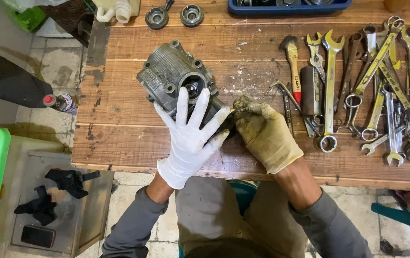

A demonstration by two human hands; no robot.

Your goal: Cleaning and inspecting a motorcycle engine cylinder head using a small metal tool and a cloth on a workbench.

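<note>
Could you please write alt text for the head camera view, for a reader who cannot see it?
A person's left hand in a white glove lies spread over a grey metal housing on a wooden workbench, while the right hand in a soiled glove pinches a small tool against its side. Wrenches and a paintbrush lie to the right.

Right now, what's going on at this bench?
A person in gloves is working on a grey metal housing lying on a wooden table. The left hand, in a clean white glove, is spread flat over the housing beside its round opening. The right hand, in a grimy glove, pinches a small thin tool at the housing's near side; its tip is hidden. A row of wrenches and a brush lie untouched to the right.
</note>
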